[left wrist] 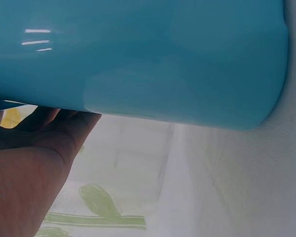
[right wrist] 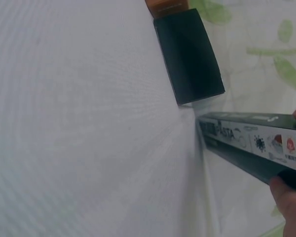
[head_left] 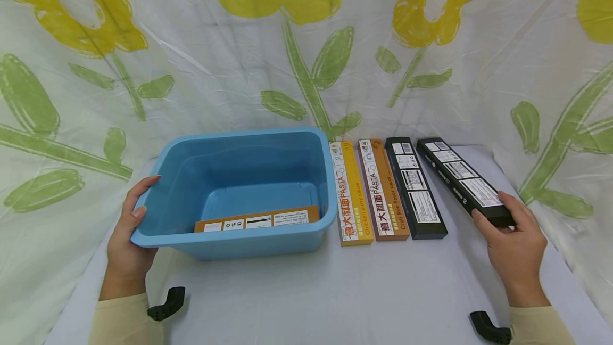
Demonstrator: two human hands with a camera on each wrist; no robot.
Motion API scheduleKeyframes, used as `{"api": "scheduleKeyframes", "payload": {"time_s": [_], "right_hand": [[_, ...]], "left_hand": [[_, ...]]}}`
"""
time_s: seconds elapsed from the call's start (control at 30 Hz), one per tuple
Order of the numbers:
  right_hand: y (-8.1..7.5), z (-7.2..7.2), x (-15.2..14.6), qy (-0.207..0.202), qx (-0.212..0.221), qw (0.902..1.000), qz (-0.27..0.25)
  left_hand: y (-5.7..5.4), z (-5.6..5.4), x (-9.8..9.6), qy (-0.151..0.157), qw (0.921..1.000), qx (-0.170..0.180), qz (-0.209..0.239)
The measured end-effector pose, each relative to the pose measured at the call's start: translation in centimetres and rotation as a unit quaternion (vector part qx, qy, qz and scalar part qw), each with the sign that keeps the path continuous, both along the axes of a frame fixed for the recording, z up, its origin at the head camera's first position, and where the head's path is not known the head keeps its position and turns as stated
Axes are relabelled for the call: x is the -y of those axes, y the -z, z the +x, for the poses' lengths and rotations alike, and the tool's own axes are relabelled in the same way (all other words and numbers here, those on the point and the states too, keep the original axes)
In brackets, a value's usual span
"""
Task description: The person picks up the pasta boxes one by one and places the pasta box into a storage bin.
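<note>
My left hand [head_left: 129, 230] grips the left rim of a blue plastic basin [head_left: 249, 249], thumb over the edge. In the left wrist view, the left hand [left wrist: 44, 153] lies against the basin's outer wall [left wrist: 153, 69]. Inside the basin, along its near side, is an orange-brown box [head_left: 256, 220] with white labels. My right hand [head_left: 519, 249] holds a black pasta box [head_left: 462, 177] by its near end, thumb on one side and fingers on the other. In the right wrist view, the held box [right wrist: 251, 143] shows a printed side; whether it fully rests on the table is unclear.
Right of the basin lie a yellow pasta box [head_left: 351, 196], a brown pasta box [head_left: 385, 190] and another black box [head_left: 415, 188], side by side. A white cloth [head_left: 306, 297] covers the table. Behind it hangs a flower-print curtain [head_left: 206, 68].
</note>
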State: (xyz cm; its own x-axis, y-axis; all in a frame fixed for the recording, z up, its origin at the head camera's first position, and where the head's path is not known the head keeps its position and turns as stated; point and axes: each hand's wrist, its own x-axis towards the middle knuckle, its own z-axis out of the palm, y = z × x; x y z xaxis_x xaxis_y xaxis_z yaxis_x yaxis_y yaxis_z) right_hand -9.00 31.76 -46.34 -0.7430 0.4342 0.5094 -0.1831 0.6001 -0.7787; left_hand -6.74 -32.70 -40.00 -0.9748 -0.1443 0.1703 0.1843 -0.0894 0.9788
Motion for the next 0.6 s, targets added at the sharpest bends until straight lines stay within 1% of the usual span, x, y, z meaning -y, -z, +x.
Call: {"api": "scheduleKeyframes", "payload": {"time_s": [0.2,0.6], "right_hand": [[-0.16,0.07,0.08,0.003,-0.012,0.9999,0.007],[-0.29,0.14,0.18,-0.003,-0.020,0.9997,0.013]], "left_hand": [[0.00,-0.01,0.01,0.000,1.0000,-0.001,0.001],[-0.09,0.03,-0.07,0.000,1.0000,0.001,-0.002]]}}
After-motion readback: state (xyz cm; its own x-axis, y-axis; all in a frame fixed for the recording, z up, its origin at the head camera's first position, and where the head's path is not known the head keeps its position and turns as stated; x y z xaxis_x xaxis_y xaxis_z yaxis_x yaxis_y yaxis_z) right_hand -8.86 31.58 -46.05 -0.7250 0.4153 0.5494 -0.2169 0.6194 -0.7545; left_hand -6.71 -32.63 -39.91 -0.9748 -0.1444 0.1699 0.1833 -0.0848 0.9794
